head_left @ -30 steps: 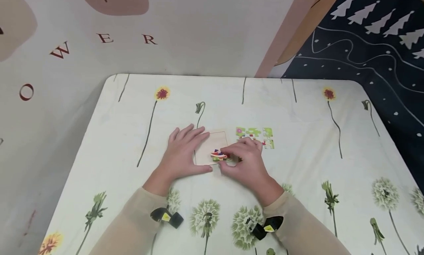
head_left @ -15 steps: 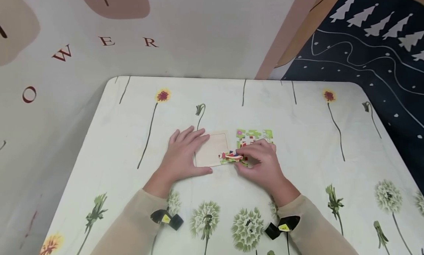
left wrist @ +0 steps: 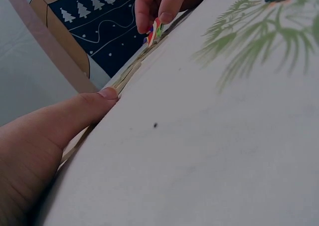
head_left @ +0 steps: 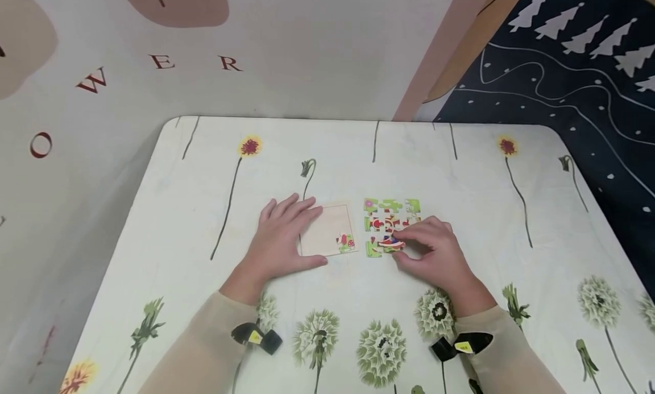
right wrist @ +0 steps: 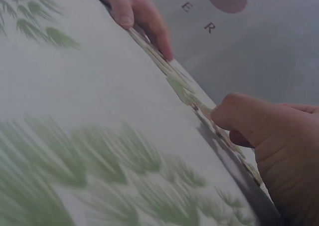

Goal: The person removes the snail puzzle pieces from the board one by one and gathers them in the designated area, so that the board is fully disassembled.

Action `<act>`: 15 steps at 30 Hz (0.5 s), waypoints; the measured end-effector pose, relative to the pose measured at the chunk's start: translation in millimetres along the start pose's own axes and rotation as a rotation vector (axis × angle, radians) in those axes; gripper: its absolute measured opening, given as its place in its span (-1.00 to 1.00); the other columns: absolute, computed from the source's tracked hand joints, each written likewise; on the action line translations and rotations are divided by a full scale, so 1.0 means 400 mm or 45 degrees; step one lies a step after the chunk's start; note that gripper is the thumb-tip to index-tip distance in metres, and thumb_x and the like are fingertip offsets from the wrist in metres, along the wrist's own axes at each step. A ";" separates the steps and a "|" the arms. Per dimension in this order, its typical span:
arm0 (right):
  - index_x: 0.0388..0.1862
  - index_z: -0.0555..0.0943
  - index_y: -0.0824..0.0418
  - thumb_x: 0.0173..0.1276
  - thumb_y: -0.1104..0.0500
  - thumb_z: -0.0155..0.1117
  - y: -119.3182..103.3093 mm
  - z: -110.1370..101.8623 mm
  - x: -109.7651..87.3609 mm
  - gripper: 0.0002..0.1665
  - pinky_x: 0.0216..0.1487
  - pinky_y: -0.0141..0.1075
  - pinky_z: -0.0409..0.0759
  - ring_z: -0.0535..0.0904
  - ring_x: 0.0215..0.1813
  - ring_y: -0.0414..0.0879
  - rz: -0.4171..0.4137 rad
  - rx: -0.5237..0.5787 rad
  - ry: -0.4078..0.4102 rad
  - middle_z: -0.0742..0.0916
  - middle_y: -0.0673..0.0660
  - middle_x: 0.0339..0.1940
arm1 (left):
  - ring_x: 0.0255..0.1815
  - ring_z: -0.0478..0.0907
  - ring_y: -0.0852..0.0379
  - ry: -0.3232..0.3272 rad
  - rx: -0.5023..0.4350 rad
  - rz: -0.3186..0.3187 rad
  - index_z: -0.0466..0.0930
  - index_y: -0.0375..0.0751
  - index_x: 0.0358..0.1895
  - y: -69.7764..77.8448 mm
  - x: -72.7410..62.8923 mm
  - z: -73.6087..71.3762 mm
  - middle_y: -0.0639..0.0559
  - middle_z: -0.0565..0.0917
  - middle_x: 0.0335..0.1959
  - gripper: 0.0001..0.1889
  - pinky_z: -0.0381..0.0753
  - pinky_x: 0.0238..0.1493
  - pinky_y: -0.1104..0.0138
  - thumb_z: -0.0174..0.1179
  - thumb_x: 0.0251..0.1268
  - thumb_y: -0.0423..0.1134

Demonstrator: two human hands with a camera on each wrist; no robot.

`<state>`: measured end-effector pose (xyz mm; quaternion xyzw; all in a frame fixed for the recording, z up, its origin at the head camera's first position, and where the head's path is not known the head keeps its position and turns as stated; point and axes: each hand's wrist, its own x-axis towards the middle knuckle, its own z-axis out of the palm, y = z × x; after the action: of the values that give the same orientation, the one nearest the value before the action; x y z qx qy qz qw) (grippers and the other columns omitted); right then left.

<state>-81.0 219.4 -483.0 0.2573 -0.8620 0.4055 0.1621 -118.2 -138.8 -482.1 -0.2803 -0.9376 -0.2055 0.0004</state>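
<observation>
My left hand (head_left: 281,235) rests with spread fingers over the left side of a pale square puzzle board (head_left: 327,226). Its thumb lies along the board's near edge, as the left wrist view also shows. One green and red puzzle piece (head_left: 345,243) lies in the board's lower right corner. Between thumb and index finger my right hand (head_left: 435,249) pinches another puzzle piece (head_left: 391,244), red, white and blue. That piece is tilted and overlaps the lower row of loose pieces in the head view. In the left wrist view the same pinched piece (left wrist: 153,34) stands on edge.
Several loose puzzle pieces (head_left: 391,204) lie in rows just right of the board, with small gaps between them. Everything sits on a table with a white flower-print cloth (head_left: 460,183). A pale wall (head_left: 317,58) rises behind its far edge.
My right hand has moved right with the pinched piece, from the board's lower right corner to the loose pieces. The corner piece is now uncovered. My left hand has stayed in place.
</observation>
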 end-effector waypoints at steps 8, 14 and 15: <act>-0.16 0.86 0.06 -0.02 0.30 0.68 0.020 -0.020 -0.011 -0.61 -0.06 -0.18 0.37 0.56 -0.15 -0.12 0.013 0.026 -0.098 0.85 -0.05 -0.17 | 0.71 0.04 -0.19 -0.004 -0.002 -0.012 0.39 0.03 0.62 0.000 -0.004 0.002 0.03 0.31 0.66 0.10 -0.14 0.57 -0.33 0.33 0.04 0.57; -0.16 0.84 0.05 0.01 0.31 0.67 0.029 -0.024 -0.011 -0.63 -0.12 -0.25 0.42 0.50 -0.16 -0.11 0.027 -0.002 -0.155 0.78 -0.09 -0.18 | 0.71 0.05 -0.18 -0.004 0.005 -0.012 0.39 0.03 0.62 0.000 0.001 0.003 0.04 0.31 0.66 0.09 -0.13 0.57 -0.33 0.33 0.06 0.56; -0.16 0.84 0.05 0.01 0.31 0.67 0.030 -0.024 -0.011 -0.62 -0.13 -0.26 0.42 0.49 -0.16 -0.11 0.036 -0.005 -0.164 0.77 -0.09 -0.18 | 0.71 0.05 -0.19 -0.002 0.006 -0.009 0.39 0.03 0.62 0.000 0.002 0.003 0.03 0.31 0.66 0.09 -0.13 0.57 -0.33 0.34 0.05 0.56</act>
<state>-83.6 234.8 -486.4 0.2703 -0.8750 0.3887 0.1009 -118.5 -137.8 -483.2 -0.2773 -0.9391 -0.2030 -0.0004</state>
